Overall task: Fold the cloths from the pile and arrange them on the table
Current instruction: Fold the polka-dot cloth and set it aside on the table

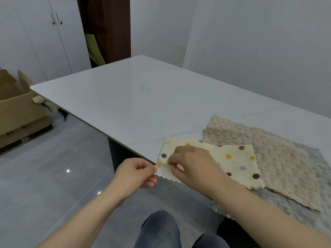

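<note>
A cream cloth with coloured polka dots (234, 163) lies on top of the pile at the near right of the white table (136, 101). Its near left corner hangs past the table edge. My left hand (138, 171) pinches that corner just off the edge. My right hand (193, 163) rests on the cloth and pinches the same corner area from above. Under the dotted cloth lies a beige textured cloth (279, 165), and beneath that a grey fluffy cloth (315, 199).
The table's left edge runs diagonally, with grey tiled floor (44, 185) below it. An open cardboard box (16, 111) stands on the floor at far left. White cabinets (44, 36) and a dark wooden panel (107, 27) stand behind. My knees (161, 230) show at the bottom.
</note>
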